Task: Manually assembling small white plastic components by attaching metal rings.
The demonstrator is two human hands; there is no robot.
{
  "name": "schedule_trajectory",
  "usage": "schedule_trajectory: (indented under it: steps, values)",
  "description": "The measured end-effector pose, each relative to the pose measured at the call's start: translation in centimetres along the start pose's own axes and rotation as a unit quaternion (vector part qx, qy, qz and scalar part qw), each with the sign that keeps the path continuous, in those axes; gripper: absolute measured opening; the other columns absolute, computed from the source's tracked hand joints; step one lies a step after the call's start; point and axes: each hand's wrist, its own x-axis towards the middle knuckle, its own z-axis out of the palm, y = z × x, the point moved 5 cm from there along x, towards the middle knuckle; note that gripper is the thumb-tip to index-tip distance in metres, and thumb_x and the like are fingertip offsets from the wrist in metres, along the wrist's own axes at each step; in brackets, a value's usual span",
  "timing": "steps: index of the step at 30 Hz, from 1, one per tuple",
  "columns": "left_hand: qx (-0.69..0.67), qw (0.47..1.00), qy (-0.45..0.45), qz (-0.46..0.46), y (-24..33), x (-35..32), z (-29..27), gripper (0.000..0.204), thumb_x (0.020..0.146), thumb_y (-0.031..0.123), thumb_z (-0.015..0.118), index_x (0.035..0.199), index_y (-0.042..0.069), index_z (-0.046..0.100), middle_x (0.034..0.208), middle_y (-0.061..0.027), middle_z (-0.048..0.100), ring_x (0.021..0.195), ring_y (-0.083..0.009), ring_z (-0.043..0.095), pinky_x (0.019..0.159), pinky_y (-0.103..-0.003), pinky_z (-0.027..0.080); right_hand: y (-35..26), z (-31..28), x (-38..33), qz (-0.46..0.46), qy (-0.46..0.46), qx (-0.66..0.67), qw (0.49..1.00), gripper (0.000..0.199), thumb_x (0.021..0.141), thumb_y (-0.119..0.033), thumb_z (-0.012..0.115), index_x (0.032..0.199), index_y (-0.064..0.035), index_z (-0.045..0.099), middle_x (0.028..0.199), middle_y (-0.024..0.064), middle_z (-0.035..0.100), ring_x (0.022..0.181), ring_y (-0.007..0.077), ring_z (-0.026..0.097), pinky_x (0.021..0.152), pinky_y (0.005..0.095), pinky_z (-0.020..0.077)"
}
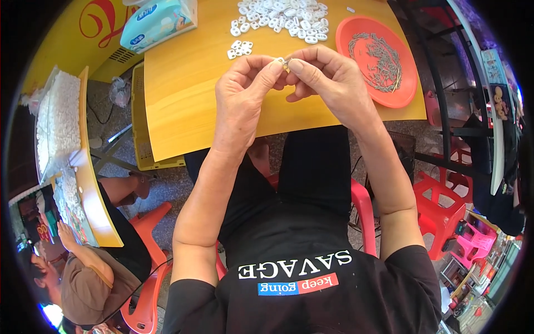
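My left hand [240,92] and my right hand [336,78] meet over the near part of the yellow table, thumbs and forefingers pinched tip to tip. Between the left fingertips sits a small whitish piece [283,63], partly covered. A tiny greyish bit shows at the right fingertips, too small to name. Just beyond my left hand lies a small group of white plastic pieces [240,50]. A larger pile of white oval plastic pieces with holes [283,18] spreads farther back. Beside my right hand, a red plate [347,42] holds many small grey metal pins or screws [384,64].
A blue tissue pack [161,25] stands at the table's back left. Left of me, another person [92,278] sits at a side table [97,206] bearing a big bag of white pieces [58,117]. Red plastic stools [445,206] stand at right; a yellow crate [142,128] sits below the table.
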Motion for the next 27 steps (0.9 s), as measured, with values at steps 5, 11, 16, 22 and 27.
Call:
schedule_trajectory:
  steps: [5, 11, 16, 22, 27]
  values:
    - [-0.029, 0.999, -0.006, -0.013, 0.5, -0.3, -0.3, 0.016, 0.093, 0.014, 0.067, 0.098, 0.0, 0.065, 0.085, -0.0064, 0.067, 0.079, -0.0119, 0.062, 0.076, -0.025, 0.051, -1.4, 0.0, -0.1, -0.044, -0.009, -0.13, 0.99, 0.026, 0.095, -0.016, 0.064, 0.111, 0.0044, 0.065, 0.082, 0.0054, 0.068, 0.068, 0.0088, 0.064, 0.064, 0.0227, 0.0528]
    - [-0.029, 0.999, -0.009, -0.014, 1.0, -0.7, -0.5, 0.015, 0.092, 0.014, 0.068, 0.096, 0.0, 0.066, 0.083, -0.0065, 0.068, 0.077, -0.0119, 0.063, 0.073, -0.025, 0.051, -2.9, -0.2, 0.2, -0.182, 0.006, -0.295, 0.938, 0.019, 0.089, -0.013, 0.07, 0.104, -0.0014, 0.069, 0.081, 0.006, 0.068, 0.068, 0.0109, 0.063, 0.062, 0.0257, 0.0508]
    - [-0.021, 1.0, -0.013, -0.013, 1.3, -0.9, -0.5, 0.015, 0.091, 0.014, 0.069, 0.095, -0.001, 0.066, 0.082, -0.0066, 0.067, 0.075, -0.0118, 0.063, 0.072, -0.024, 0.051, -4.0, 0.6, 0.3, -0.256, -0.018, -0.356, 0.899, 0.014, 0.086, -0.011, 0.071, 0.095, -0.0008, 0.069, 0.08, 0.0074, 0.068, 0.067, 0.0148, 0.063, 0.061, 0.0279, 0.0494]
    - [0.022, 0.999, -0.025, 0.001, 1.4, -1.2, -0.6, 0.013, 0.093, 0.011, 0.066, 0.099, -0.001, 0.066, 0.086, -0.007, 0.068, 0.078, -0.013, 0.064, 0.075, -0.026, 0.05, -3.8, 0.8, 0.3, -0.227, -0.04, -0.35, 0.908, 0.01, 0.088, -0.009, 0.069, 0.091, 0.0006, 0.068, 0.077, 0.0057, 0.066, 0.068, 0.0121, 0.062, 0.061, 0.0253, 0.0491]
    - [0.092, 0.994, -0.022, 0.047, 2.5, -1.4, -0.2, 0.015, 0.092, 0.01, 0.068, 0.1, -0.003, 0.066, 0.086, -0.0073, 0.069, 0.078, -0.0122, 0.064, 0.075, -0.025, 0.051, -3.0, 0.5, 0.4, -0.121, -0.053, -0.275, 0.952, 0.011, 0.09, -0.009, 0.067, 0.091, 0.0013, 0.067, 0.076, 0.0025, 0.065, 0.069, 0.0075, 0.06, 0.062, 0.0219, 0.0487]
